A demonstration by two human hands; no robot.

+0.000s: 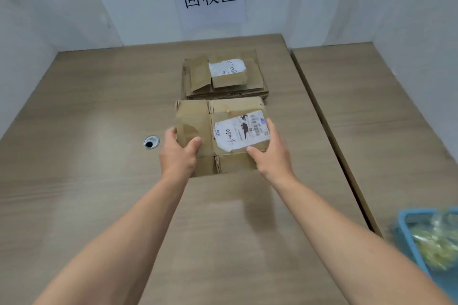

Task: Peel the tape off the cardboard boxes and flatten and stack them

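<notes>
Centrally in the head view, both hands gripped a flattened cardboard box [218, 131]: the left hand [179, 153] curled round its left edge, thumb on top, the right hand [271, 153] clasping its right edge. Just above it in the frame lay the stack of flattened boxes [223, 79] on the wooden table [99, 106].
</notes>
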